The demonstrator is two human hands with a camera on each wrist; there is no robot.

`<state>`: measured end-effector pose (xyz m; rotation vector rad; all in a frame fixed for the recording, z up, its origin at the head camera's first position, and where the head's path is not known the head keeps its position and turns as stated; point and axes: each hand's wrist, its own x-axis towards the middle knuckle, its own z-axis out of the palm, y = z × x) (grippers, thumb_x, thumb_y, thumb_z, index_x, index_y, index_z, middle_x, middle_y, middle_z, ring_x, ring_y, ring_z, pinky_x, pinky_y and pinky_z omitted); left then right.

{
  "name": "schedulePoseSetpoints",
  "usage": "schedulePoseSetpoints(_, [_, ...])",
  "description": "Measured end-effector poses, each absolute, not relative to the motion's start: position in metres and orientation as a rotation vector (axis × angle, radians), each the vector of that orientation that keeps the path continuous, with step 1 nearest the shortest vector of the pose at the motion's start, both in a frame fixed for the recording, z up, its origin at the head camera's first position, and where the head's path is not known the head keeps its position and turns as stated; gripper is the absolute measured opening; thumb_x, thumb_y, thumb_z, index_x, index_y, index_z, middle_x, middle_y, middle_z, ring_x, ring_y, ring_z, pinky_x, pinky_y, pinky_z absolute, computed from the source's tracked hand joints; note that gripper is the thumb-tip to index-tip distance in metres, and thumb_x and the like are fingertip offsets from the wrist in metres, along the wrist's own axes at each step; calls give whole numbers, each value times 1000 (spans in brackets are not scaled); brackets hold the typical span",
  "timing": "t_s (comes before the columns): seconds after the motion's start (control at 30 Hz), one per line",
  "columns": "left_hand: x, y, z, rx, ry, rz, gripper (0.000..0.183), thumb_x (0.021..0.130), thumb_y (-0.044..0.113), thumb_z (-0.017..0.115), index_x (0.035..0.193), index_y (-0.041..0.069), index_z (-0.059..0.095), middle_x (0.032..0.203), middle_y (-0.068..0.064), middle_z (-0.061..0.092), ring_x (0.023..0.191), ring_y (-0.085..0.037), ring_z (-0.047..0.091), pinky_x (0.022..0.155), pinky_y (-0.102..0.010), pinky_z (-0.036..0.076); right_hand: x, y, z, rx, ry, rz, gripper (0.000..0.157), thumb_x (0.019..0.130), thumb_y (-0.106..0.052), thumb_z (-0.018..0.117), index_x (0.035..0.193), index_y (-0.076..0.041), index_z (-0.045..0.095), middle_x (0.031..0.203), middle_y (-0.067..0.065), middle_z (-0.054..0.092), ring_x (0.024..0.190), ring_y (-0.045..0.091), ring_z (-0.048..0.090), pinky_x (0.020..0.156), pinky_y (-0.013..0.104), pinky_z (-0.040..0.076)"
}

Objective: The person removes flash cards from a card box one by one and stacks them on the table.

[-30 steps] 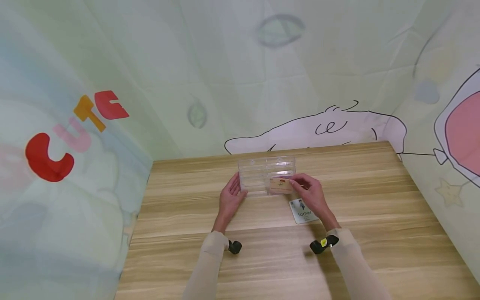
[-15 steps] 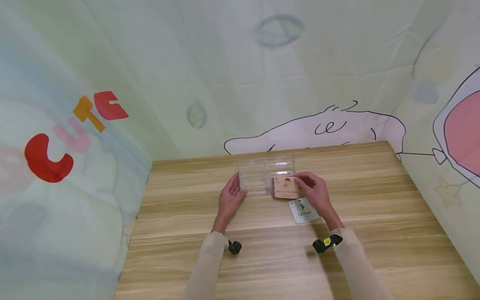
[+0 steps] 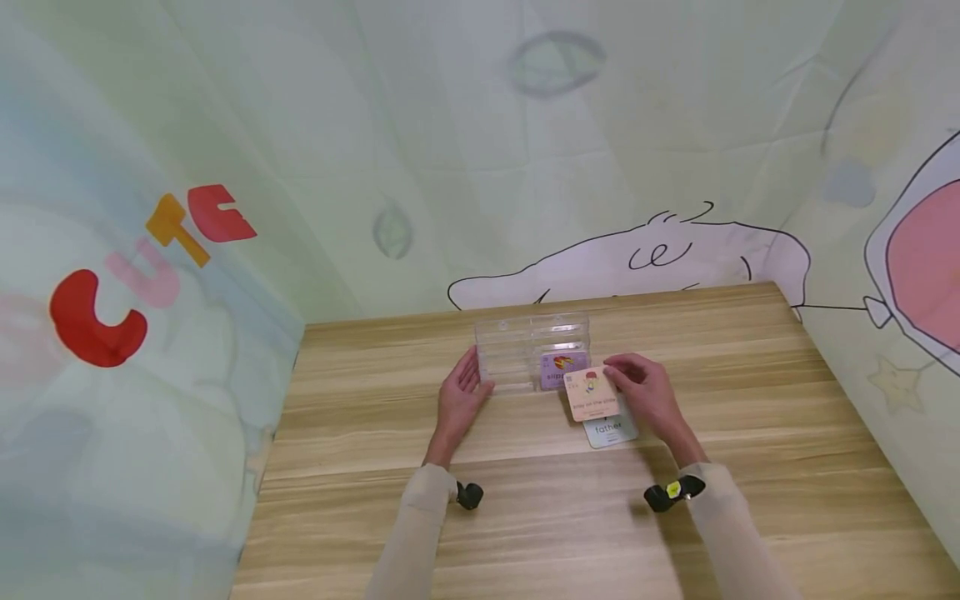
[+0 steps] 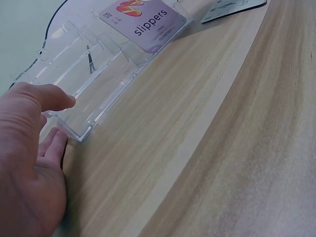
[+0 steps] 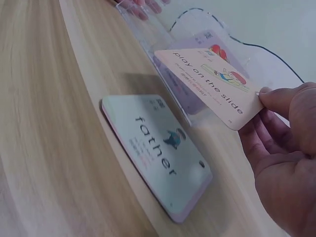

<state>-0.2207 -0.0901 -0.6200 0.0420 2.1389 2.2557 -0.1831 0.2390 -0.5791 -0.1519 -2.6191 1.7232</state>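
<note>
In my right hand (image 3: 651,398), a peach flash card (image 5: 210,84) reading "play on the slide" is pinched between thumb and fingers at its edge. It is held above a pale "father" card (image 5: 158,153) lying on the table and partly covers it in the head view. At the left end of a clear plastic stepped rack (image 4: 106,94), my left hand (image 3: 459,404) grips the side, thumb over the edge and fingers outside. A purple "slippers" card (image 4: 143,22) leans in the rack's right half; the peach card overlaps its corner in the head view.
The wood-grain table (image 3: 517,517) meets a printed fabric backdrop (image 3: 465,150) right behind the rack. Another cloth wall (image 3: 135,433) with coloured letters stands on the left. Each wrist wears a small black camera (image 3: 470,496).
The peach card has come out of the rack's right half and moved right and toward me with my right hand, uncovering the purple card. The left hand and rack stay put.
</note>
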Motion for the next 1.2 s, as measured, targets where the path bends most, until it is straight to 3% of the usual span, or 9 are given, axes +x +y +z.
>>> schedulePoseSetpoints(0.4, [-222, -91, -624, 68, 2178, 2221, 71, 93, -11, 69, 157, 1, 42, 158, -20, 46, 146, -31, 44, 119, -34, 40, -173, 255, -588, -190, -2652, 1738, 27, 103, -19, 68, 123, -2, 71, 115, 16, 71, 104, 26, 63, 82, 15, 55])
schedulePoseSetpoints(0.8, [-222, -90, -624, 59, 2180, 2221, 72, 91, -12, 70, 156, 0, 42, 157, -19, 46, 145, -30, 44, 118, -31, 41, -168, 257, -594, -198, -2710, 1726, 23, 100, -10, 69, 120, 2, 72, 108, 17, 72, 93, 24, 64, 71, 19, 57])
schedulePoseSetpoints(1.2, [-222, -91, -624, 69, 2173, 2234, 73, 90, -14, 70, 156, 0, 42, 157, -19, 47, 144, -29, 45, 117, -31, 42, -169, 257, -600, -138, -2767, 1600, 20, 100, -7, 69, 116, 4, 73, 104, 16, 73, 95, 26, 66, 74, 19, 56])
